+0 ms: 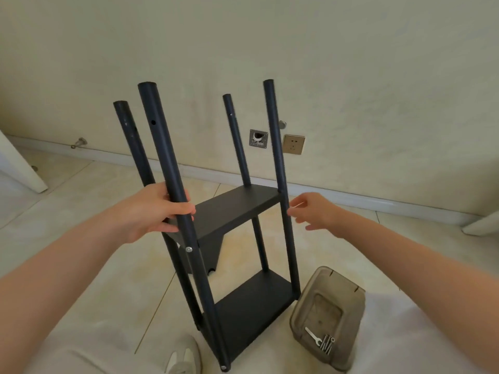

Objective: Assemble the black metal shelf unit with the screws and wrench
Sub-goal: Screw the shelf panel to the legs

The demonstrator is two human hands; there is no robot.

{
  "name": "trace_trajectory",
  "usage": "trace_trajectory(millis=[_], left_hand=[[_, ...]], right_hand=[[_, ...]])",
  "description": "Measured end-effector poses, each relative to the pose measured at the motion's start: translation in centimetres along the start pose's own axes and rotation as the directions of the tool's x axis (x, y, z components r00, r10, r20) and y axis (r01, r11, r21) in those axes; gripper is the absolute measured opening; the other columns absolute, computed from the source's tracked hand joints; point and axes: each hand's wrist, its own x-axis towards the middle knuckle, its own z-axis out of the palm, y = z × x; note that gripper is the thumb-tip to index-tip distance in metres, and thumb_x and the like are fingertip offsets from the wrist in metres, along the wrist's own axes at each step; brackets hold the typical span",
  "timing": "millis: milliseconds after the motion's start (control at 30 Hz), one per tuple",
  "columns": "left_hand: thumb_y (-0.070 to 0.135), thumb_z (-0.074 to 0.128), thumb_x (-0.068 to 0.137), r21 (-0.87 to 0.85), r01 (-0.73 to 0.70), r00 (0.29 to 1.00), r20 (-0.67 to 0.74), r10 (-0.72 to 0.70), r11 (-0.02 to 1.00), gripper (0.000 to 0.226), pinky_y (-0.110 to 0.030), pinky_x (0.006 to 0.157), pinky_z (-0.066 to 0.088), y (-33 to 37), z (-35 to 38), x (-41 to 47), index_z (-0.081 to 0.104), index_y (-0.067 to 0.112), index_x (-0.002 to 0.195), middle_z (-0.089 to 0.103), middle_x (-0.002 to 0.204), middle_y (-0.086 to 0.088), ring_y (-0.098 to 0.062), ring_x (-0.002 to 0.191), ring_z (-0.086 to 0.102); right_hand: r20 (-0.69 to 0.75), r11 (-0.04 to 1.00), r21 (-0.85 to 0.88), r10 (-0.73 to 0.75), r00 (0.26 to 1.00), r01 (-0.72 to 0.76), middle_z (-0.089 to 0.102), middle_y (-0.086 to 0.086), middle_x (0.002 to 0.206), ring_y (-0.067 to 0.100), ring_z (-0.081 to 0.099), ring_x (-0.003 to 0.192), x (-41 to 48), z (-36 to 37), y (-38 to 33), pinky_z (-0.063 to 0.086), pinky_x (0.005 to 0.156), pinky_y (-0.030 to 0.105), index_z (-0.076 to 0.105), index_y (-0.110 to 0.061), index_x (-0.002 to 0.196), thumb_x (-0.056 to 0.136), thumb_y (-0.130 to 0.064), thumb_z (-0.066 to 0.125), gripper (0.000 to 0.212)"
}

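Observation:
The black metal shelf unit [237, 209] stands upright on the tiled floor, with four posts and two shelves fitted. My left hand [159, 209] grips the near left post just above the upper shelf. A silver screw head [188, 249] shows on that post below my hand. My right hand [313, 210] hovers with relaxed fingers right beside the near right post [278, 147], fingertips almost touching it. A third black shelf panel [208, 252] lies on the floor behind the unit. The wrench [313, 337] and several screws [327, 345] lie on an overturned container.
The translucent grey container [328, 317] sits upside down on the floor at the unit's right foot. A wall with a socket [293, 144] and an open wall box [258, 139] runs behind. My shoe [183, 356] is at the unit's front left foot.

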Motion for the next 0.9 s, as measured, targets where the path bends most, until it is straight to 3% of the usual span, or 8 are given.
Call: trace_trajectory(millis=[133,233,300,400,567,700,900], left_hand=[[0.009,0.075,0.088,0.061,-0.03,0.999,-0.024,0.032,0.998,0.025,-0.039,0.083,0.06,-0.4,-0.3,-0.4,0.061,0.009,0.109,0.075,0.099,-0.011,-0.021,0.094,0.073],[0.008,0.073,0.09,0.12,-0.072,0.994,-0.077,0.082,0.99,0.026,-0.039,0.085,0.058,-0.8,-0.6,-0.3,0.058,0.013,0.109,0.074,0.098,-0.009,-0.021,0.094,0.073],[0.007,0.071,0.091,0.156,-0.122,0.984,-0.111,0.14,0.98,0.027,-0.036,0.081,0.058,-0.9,-0.6,0.0,0.054,0.02,0.107,0.073,0.096,-0.007,-0.019,0.092,0.073],[0.006,0.069,0.093,0.181,-0.171,0.963,-0.175,0.203,0.969,0.032,-0.03,0.074,0.056,-1.1,-0.6,0.6,0.048,0.025,0.108,0.07,0.094,-0.005,-0.019,0.089,0.072],[0.006,0.069,0.092,0.226,-0.207,0.939,-0.228,0.258,0.952,0.043,-0.025,0.072,0.052,-1.7,-0.9,1.5,0.045,0.024,0.122,0.069,0.098,0.002,-0.008,0.091,0.067],[0.006,0.072,0.091,0.261,-0.184,0.932,-0.261,0.252,0.948,0.048,-0.042,0.089,0.055,-1.6,-0.8,2.2,0.045,0.018,0.129,0.067,0.102,0.002,-0.007,0.093,0.063],[0.009,0.075,0.089,0.292,-0.232,0.925,-0.23,0.304,0.928,0.046,-0.028,0.073,0.056,-1.0,1.0,3.0,0.048,0.028,0.121,0.07,0.092,0.011,-0.002,0.085,0.065]], right_hand=[[-0.106,0.987,0.149,0.083,0.991,-0.066,0.052,0.01,0.131,0.028,0.056,0.112,1.5,-1.0,0.4,0.053,0.089,0.04,0.036,-0.015,0.144,0.097,-0.03,0.062,0.056],[-0.118,0.983,0.181,0.021,0.993,0.001,0.052,0.004,0.124,0.026,0.055,0.11,1.9,-1.5,0.3,0.051,0.09,0.043,0.028,-0.02,0.147,0.097,-0.027,0.062,0.061],[-0.117,0.974,0.219,-0.029,0.993,0.054,0.057,0.002,0.121,0.026,0.058,0.109,2.1,-1.6,-0.1,0.052,0.085,0.041,0.035,-0.02,0.141,0.095,-0.023,0.065,0.055],[-0.108,0.953,0.297,-0.032,0.994,0.063,0.065,0.012,0.113,0.028,0.066,0.101,2.1,-1.5,-0.4,0.056,0.075,0.038,0.051,-0.014,0.122,0.092,-0.015,0.067,0.034],[-0.146,0.965,0.238,-0.076,0.986,0.11,0.07,0.01,0.092,0.018,0.069,0.081,1.0,-0.9,0.3,0.055,0.052,0.023,0.057,-0.008,0.106,0.092,-0.015,0.067,0.018],[-0.142,0.965,0.216,-0.118,0.983,0.146,0.071,0.005,0.087,0.017,0.071,0.084,-0.4,-0.5,1.7,0.057,0.055,0.023,0.058,-0.014,0.096,0.092,-0.017,0.066,0.01],[-0.179,0.973,0.197,-0.088,0.98,0.123,0.061,0.003,0.101,0.018,0.066,0.089,-2.4,-1.7,3.9,0.058,0.056,0.023,0.05,-0.016,0.11,0.09,-0.015,0.069,0.027]])
